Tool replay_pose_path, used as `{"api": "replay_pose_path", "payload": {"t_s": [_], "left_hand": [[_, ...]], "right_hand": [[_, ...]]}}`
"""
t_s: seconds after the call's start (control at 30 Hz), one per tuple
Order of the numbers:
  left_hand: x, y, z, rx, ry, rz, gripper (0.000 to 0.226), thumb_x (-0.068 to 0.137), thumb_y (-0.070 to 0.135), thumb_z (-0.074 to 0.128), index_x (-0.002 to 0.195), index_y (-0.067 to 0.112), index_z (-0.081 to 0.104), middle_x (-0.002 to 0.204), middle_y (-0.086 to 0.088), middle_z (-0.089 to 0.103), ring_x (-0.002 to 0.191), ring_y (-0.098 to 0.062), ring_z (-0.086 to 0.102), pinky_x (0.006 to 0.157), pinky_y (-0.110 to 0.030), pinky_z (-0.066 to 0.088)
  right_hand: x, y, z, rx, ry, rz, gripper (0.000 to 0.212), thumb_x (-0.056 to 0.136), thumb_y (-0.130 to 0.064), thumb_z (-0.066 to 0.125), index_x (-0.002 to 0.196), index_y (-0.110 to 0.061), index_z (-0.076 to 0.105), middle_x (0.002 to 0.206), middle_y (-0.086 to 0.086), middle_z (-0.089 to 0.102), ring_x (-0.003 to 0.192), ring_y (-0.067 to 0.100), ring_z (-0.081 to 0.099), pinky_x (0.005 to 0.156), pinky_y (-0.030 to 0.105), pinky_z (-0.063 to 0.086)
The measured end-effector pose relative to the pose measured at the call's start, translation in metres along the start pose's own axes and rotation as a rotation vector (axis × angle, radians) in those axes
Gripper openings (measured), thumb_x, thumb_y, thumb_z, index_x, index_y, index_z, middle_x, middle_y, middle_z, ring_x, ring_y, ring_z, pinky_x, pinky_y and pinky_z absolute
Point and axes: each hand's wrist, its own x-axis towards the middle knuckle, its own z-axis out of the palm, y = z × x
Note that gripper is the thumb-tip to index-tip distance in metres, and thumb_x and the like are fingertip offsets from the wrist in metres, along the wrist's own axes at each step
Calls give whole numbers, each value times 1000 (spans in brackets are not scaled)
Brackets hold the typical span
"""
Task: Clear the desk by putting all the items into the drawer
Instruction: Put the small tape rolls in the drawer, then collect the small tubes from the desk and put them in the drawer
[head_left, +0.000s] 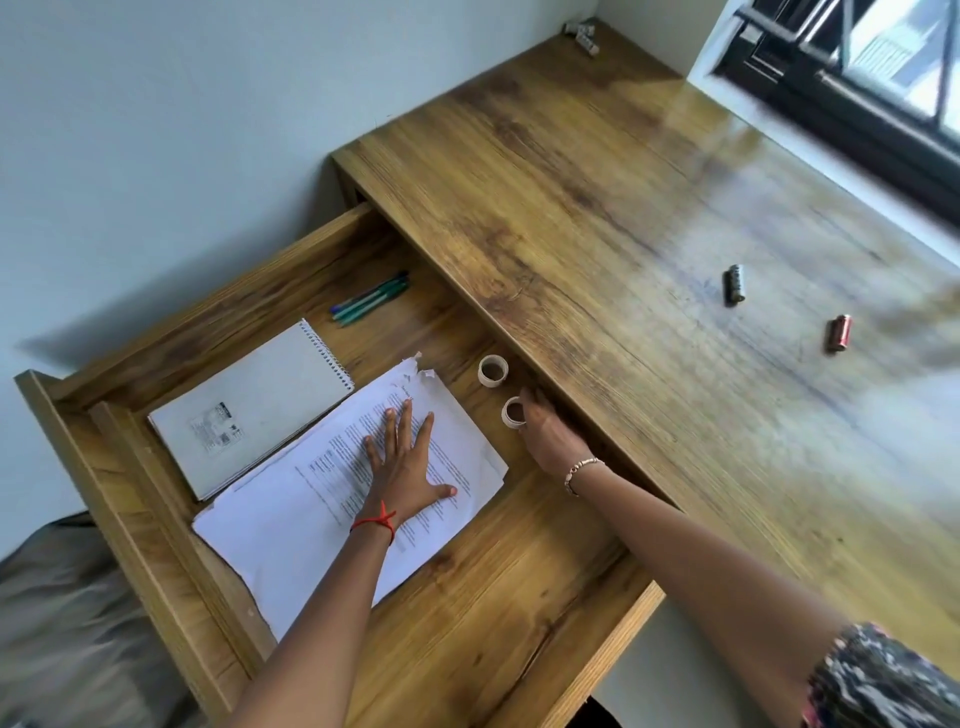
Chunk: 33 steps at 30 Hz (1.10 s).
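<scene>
My left hand lies flat with fingers spread, pressing the white printed paper stack in the open wooden drawer. My right hand curls round a small white tape roll inside the drawer, just beside the desk edge. A second white tape roll sits at 11 o'clock of it, apart. A grey spiral notebook at 10 o'clock touches the papers, and green-blue pens lie at 12. On the wooden desk, a grey battery and a red battery lie at 2 o'clock of my right hand.

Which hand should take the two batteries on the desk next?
Use the right hand: it sits by the desk edge, nearer the batteries. The left hand lies flat on the papers, farther away.
</scene>
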Motion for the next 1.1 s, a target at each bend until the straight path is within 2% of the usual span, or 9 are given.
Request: {"api": "replay_pose_path", "payload": {"t_s": [0.13, 0.3, 0.37, 0.43, 0.53, 0.67, 0.83, 0.97, 1.1], "left_hand": [[-2, 6, -6, -52, 20, 22, 104, 75, 54, 65, 148, 21, -1, 155, -9, -22, 142, -31, -21, 112, -56, -7], [2, 36, -27, -267, 212, 148, 84, 82, 39, 64, 147, 17, 15, 158, -7, -4, 145, -27, -9, 115, -53, -2], [5, 55, -41, -387, 359, 207, 64, 87, 22, 60, 142, 14, 28, 156, -9, 13, 145, -27, 6, 116, -54, 15], [7, 76, -58, -488, 503, 257, 50, 88, 10, 56, 134, 11, 40, 149, -9, 27, 139, -26, 24, 107, -47, 38], [14, 114, -76, -529, 582, 343, 39, 87, 4, 53, 125, 9, 49, 139, -7, 38, 130, -22, 37, 96, -33, 47], [31, 165, -87, -467, 553, 436, 33, 86, 3, 55, 119, 7, 54, 133, -8, 45, 126, -21, 41, 100, -24, 40], [55, 240, -92, -368, 455, 488, 34, 85, 1, 56, 118, 4, 56, 130, -12, 49, 126, -23, 42, 106, -25, 33], [83, 301, -92, -311, 359, 546, 39, 82, -1, 57, 121, 3, 54, 135, -13, 47, 129, -27, 40, 107, -24, 29], [115, 350, -88, -177, 200, 603, 61, 80, -1, 57, 137, 3, 38, 148, -18, 28, 139, -31, 23, 113, -29, 16]], "right_hand": [[-10, 2, -7, -25, 22, -30, 59, 94, 1, 37, 147, -10, 15, 156, 14, 10, 128, 30, 46, 89, 35, 51], [-28, -2, -23, -37, 139, -156, 51, 87, 1, 43, 136, -5, 33, 137, 17, 39, 105, 32, 56, 80, 33, 48], [-38, -3, -37, 62, 171, -221, 36, 85, -2, 47, 121, -6, 45, 115, 14, 52, 89, 30, 58, 71, 36, 51], [-47, 0, -54, 190, 255, -247, 23, 85, -3, 49, 108, -5, 53, 96, 12, 61, 76, 26, 59, 62, 38, 52], [-57, 24, -81, 347, 426, -179, 18, 87, -5, 50, 103, -9, 58, 81, 3, 62, 70, 21, 60, 60, 32, 52], [-60, 83, -116, 425, 645, 18, 20, 82, -2, 52, 99, -8, 62, 82, 4, 61, 73, 18, 54, 64, 24, 40], [-61, 170, -157, 377, 781, 257, 27, 82, -5, 52, 108, -5, 58, 109, 14, 57, 100, 29, 55, 74, 37, 45], [-58, 225, -179, 278, 721, 408, 42, 82, -7, 50, 124, -3, 47, 125, 17, 43, 118, 34, 40, 80, 42, 46], [-49, 267, -193, 215, 530, 403, 55, 87, -8, 47, 139, -6, 31, 143, 19, 27, 123, 41, 33, 100, 44, 36]]}}
